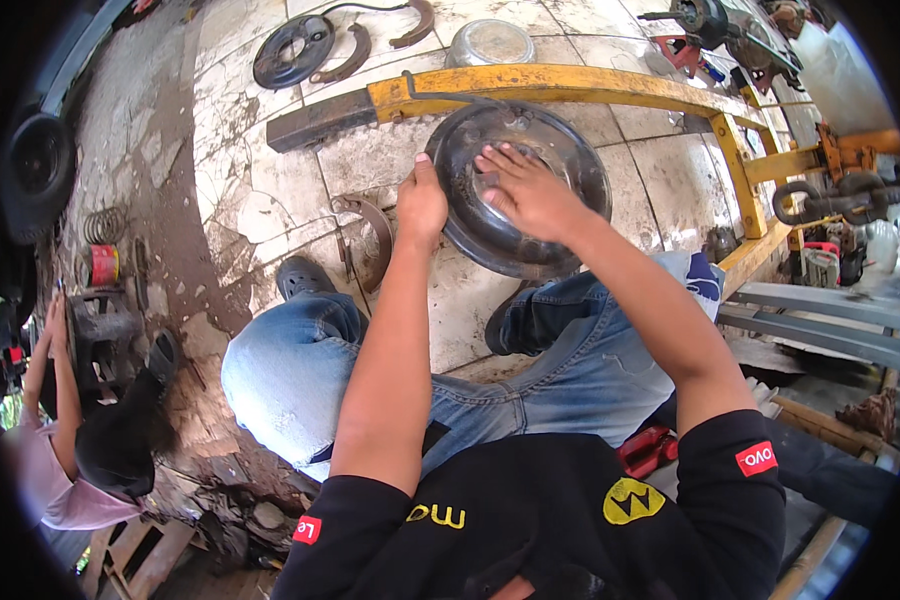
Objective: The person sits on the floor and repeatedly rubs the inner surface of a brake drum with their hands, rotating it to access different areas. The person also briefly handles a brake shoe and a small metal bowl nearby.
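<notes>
A round black metal brake backing plate (515, 258) with a raised, stepped rim stands tilted before my knees. My left hand (423, 202) is closed on its left edge, thumb upward. Over the middle of the plate lies my right hand (532, 192), palm down with fingers stretched out, covering part of the centre. A curved rusty brake shoe (378, 240) rests on the floor, left of my left hand. Farther off, a second black backing plate (294, 50) lies with a cable attached, beside two more brake shoes (346, 58).
A yellow steel beam (590, 80) with a dark end crosses just beyond the plate. At right hangs a heavy hook (820, 202). A silver round metal part (491, 43) sits behind the beam. Far left are a co-worker (70, 440), a coil spring (102, 226) and a tyre (38, 160).
</notes>
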{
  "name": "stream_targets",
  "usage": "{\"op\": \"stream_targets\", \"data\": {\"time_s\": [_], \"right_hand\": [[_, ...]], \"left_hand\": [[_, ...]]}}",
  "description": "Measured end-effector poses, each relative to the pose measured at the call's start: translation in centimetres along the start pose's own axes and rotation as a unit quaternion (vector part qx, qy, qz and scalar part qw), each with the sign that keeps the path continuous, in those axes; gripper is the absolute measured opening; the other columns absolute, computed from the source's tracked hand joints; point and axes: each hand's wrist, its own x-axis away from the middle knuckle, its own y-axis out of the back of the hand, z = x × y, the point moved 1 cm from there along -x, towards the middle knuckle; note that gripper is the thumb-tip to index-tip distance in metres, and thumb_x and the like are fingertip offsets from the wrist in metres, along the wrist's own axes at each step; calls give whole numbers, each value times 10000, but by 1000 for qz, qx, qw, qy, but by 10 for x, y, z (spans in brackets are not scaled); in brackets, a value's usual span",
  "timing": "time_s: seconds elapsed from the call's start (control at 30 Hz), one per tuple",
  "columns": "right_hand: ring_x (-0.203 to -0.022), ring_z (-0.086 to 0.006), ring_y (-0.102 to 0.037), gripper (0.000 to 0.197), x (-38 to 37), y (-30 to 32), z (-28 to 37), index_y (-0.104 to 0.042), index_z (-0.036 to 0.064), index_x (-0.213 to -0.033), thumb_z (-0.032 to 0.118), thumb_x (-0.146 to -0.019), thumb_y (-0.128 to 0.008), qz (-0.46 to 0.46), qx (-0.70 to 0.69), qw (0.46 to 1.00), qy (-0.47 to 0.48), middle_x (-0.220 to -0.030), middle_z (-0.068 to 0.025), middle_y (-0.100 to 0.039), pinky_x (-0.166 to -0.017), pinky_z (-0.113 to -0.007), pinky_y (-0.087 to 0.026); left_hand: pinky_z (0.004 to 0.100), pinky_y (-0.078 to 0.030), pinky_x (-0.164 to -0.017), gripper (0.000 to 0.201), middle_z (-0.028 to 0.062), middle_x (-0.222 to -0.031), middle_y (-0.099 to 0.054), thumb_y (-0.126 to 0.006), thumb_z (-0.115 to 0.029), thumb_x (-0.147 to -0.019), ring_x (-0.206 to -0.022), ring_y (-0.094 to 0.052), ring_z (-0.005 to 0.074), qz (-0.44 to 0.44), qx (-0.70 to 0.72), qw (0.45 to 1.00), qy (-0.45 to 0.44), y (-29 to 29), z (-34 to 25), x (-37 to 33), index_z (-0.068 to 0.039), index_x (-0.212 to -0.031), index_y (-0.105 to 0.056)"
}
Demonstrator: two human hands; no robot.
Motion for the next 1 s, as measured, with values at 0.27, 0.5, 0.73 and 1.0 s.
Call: {"op": "stream_targets", "data": {"time_s": [0.27,0.5,0.73,1.0], "right_hand": [[-861,-363,-656,546,20,81,-40,-643,-3,-1102,462,-1015,-370,-126,-219,922,-292,-922,-186,-690,-791,-445,-495],[-905,-245,-623,580,53,50,-94,-629,-59,-1095,455,-1021,-369,-229,-382,789,-423,-965,-174,-670,-825,-343,-468],[-1102,-340,-590,642,50,14,-115,-580,-95,-1215,468,-1011,-349,-275,-509,667,-469,-1166,-264,-619,-934,-377,-437],[-1111,-331,-587,627,49,41,-71,-575,-99,-1219,451,-1018,-351,-257,-498,704,-437,-1184,-271,-612,-947,-376,-427]], "left_hand": [[349,-450,-936,672,205,-1237,-585,-410,-480,-1010,-1080,-571,258,35,54,998,-1,3,21,-15,107,-1329,-480],[382,-559,-838,581,182,-1228,-592,-466,-398,-1015,-1021,-640,266,67,87,994,5,4,18,-14,86,-1336,-444],[398,-587,-762,404,155,-1063,-674,-564,-267,-981,-888,-689,254,130,87,984,86,3,7,-7,59,-1219,-533],[386,-588,-731,423,183,-1075,-648,-624,-183,-942,-887,-675,264,147,124,980,44,21,6,15,69,-1244,-467]]}}
